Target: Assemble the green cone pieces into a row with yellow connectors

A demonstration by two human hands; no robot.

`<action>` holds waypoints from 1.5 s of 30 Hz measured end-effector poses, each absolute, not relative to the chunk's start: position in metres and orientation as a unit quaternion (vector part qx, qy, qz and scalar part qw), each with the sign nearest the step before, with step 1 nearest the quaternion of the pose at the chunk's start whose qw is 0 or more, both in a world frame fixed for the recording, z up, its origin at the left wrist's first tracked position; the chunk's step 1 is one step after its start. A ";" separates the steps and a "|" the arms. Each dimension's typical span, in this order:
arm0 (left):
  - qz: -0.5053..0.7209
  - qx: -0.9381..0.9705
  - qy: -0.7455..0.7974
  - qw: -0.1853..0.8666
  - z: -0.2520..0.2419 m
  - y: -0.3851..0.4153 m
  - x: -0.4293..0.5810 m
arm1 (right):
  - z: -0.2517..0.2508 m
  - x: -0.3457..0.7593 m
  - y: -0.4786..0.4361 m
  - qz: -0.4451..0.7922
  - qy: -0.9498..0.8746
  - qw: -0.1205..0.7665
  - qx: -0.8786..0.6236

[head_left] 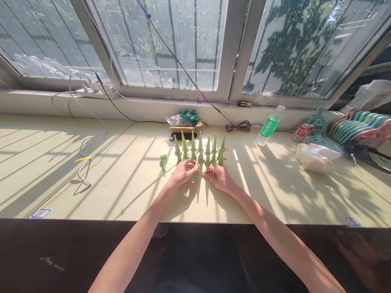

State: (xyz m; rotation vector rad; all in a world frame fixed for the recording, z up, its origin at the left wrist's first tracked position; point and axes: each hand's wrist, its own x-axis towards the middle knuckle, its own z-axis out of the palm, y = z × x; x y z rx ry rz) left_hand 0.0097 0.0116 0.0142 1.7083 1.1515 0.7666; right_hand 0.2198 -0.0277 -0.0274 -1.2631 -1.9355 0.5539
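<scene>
Several slim green cones point(200, 142) stand upright in rows on the pale table point(122, 162). My left hand point(183, 171) is at the near left of the rows, its fingers closed around a green cone point(197, 163). Close beside it, my right hand point(218, 177) is at the near right of the rows, thumb and fingers pinched together; anything between them is too small to make out. One more green cone point(164, 165) lies on its side left of the rows, its tip toward me.
Behind the cones are a dark phone point(175, 136) and a small box point(183, 122) with green material. A bottle point(269, 126), a can point(302, 132), a white bag point(317, 156) and stacked hangers point(360, 126) are at the right. A white cable point(81, 154) lies left.
</scene>
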 end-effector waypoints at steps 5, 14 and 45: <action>0.319 0.689 0.479 0.440 0.009 0.012 0.010 | -0.028 0.220 -0.028 0.212 -0.744 0.389 -0.501; 0.348 0.714 0.464 0.391 0.000 0.015 0.011 | -0.021 0.222 -0.032 0.217 -0.759 0.408 -0.459; 0.371 0.726 0.469 0.341 0.002 0.011 0.017 | -0.022 0.221 -0.038 0.162 -0.834 0.326 -0.414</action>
